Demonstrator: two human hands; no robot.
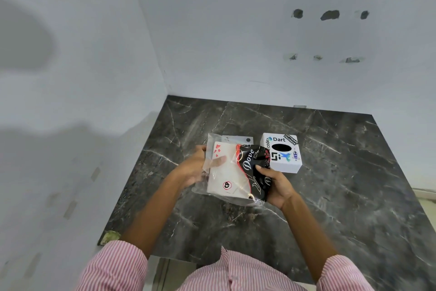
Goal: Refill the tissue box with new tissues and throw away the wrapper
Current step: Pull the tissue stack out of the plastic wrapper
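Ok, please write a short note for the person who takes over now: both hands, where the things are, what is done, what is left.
Left hand: holds the left side of the tissue pack, above the counter.
Right hand: grips the pack's right end.
Tissue box: on the counter just right of the pack, its oval slot up.
Done: pack picked up.
Left: take out the tissues, fill the box, bin the wrapper. No bin in view.

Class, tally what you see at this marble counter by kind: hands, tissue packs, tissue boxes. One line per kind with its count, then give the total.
Hands: 2, the left hand and the right hand, both holding the pack
Tissue packs: 1, the wrapped pack held over the counter
Tissue boxes: 1, the white box with stickers
Total: 4
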